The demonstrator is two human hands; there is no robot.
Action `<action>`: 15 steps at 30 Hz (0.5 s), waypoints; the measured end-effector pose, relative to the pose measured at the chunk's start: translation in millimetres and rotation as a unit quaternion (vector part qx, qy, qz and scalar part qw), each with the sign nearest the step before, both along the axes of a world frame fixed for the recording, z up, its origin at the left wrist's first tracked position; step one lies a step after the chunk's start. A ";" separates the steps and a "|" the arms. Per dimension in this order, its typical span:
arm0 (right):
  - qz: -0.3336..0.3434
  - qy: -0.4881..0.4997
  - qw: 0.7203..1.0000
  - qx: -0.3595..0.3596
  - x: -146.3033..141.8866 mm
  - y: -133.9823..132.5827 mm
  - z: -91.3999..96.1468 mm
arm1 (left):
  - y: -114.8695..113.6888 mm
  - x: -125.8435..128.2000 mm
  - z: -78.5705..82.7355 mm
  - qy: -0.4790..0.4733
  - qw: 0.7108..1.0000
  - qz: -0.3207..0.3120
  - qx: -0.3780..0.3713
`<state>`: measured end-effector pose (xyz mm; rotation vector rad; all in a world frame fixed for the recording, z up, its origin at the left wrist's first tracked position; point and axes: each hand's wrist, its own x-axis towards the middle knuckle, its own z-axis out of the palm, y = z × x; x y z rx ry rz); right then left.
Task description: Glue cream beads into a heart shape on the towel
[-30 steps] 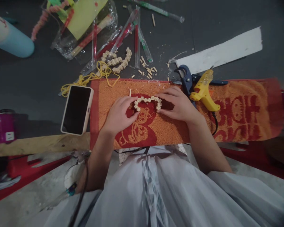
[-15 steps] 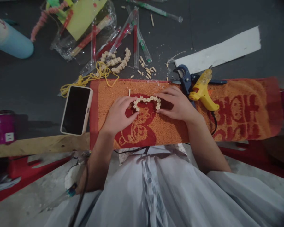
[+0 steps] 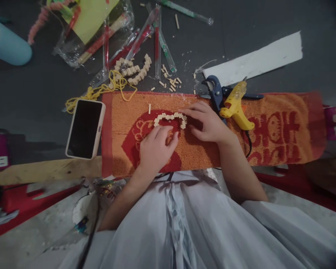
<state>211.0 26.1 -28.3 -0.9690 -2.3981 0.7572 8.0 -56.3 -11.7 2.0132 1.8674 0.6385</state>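
A curved chain of short pale wooden sticks lies on the orange and red towel, bowed away from me. My left hand is below its left part, fingertips close to the lower edge and thumb apart; whether they touch it is unclear. My right hand rests at the right end, index fingertip beside the top of the curve and thumb spread from the fingers. Neither hand grips anything. A single loose stick is up and left of the chain. A yellow glue gun lies beyond my right hand.
Blue-handled cutters lie by the glue gun, near a white strip. More stick chains, loose stick bits, yellow string and plastic-wrapped chopsticks are at the back. A phone is left of the towel.
My left hand has let go of the chain's left end and moved right and down, below the curve. The right hand's thumb has come off the right end. The view has shifted slightly.
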 end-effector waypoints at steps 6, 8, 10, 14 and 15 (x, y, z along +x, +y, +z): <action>0.014 0.026 0.999 0.011 3.3 3.2 -3.7 | 5.0 29.6 -3.5 0.052 0.994 0.011 -0.092; 0.021 0.035 0.999 0.019 4.0 4.7 -6.5 | 7.4 32.6 -2.7 0.072 0.992 0.015 -0.098; 0.023 0.041 0.999 0.027 4.3 5.9 -9.0 | 8.5 34.6 -2.7 0.092 0.991 0.019 -0.097; 0.020 0.044 0.998 0.031 3.8 6.5 -11.9 | 9.1 38.0 -4.7 0.106 0.990 0.023 -0.085; 0.020 0.047 0.998 0.034 3.6 6.5 -12.1 | 9.2 38.7 -5.2 0.107 0.991 0.023 -0.082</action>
